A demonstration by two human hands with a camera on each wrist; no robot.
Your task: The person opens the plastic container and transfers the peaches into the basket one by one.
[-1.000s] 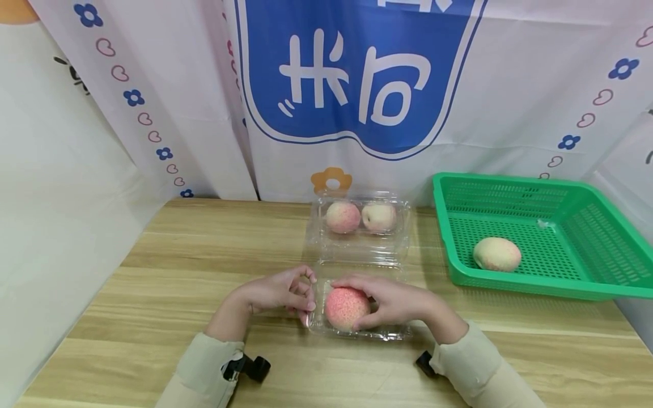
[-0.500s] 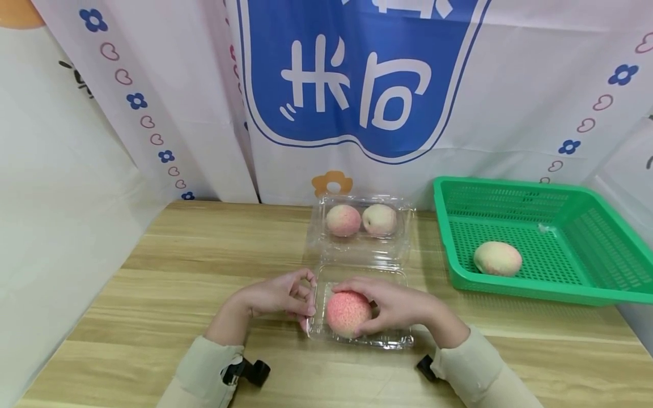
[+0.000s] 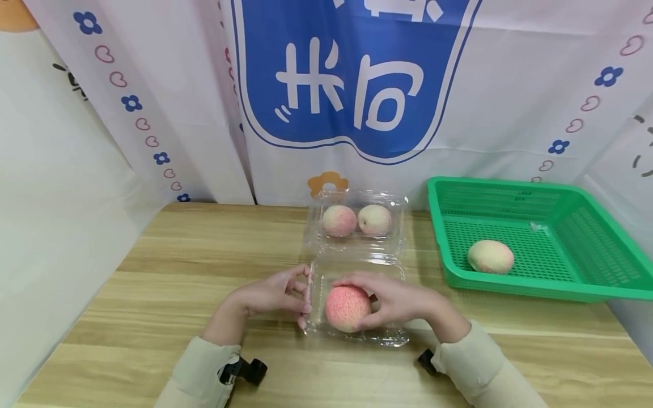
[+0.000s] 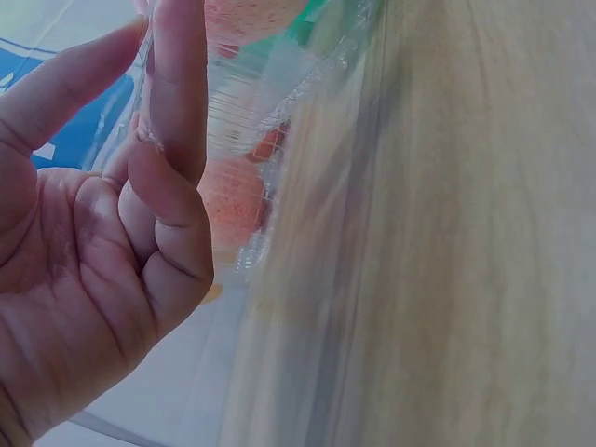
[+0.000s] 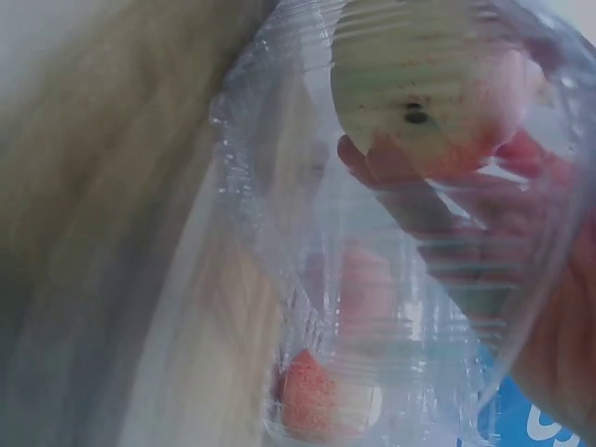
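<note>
A clear plastic clamshell container (image 3: 395, 270) lies unfolded on the table, its two halves one behind the other. My left hand (image 3: 275, 293) pinches the left edge of the near half between thumb and fingers, as the left wrist view also shows. With thumb and fingers around it, my right hand (image 3: 393, 300) holds a pink peach (image 3: 346, 309) in the near half. Through the plastic wall, the right wrist view shows this peach (image 5: 410, 65) and the fingers on it. Two more peaches, a pink one (image 3: 339, 220) and a paler one (image 3: 374, 220), sit side by side in the far half.
To the right, a green plastic basket (image 3: 437, 238) stands on the wooden table (image 3: 178, 272) with one pale peach (image 3: 491, 256) inside. A printed cloth (image 3: 285, 175) hangs behind the table's back edge, close to the container's far half.
The head view has shifted slightly. Both hands keep their grips on the container's edge and the peach, which stays in the near half.
</note>
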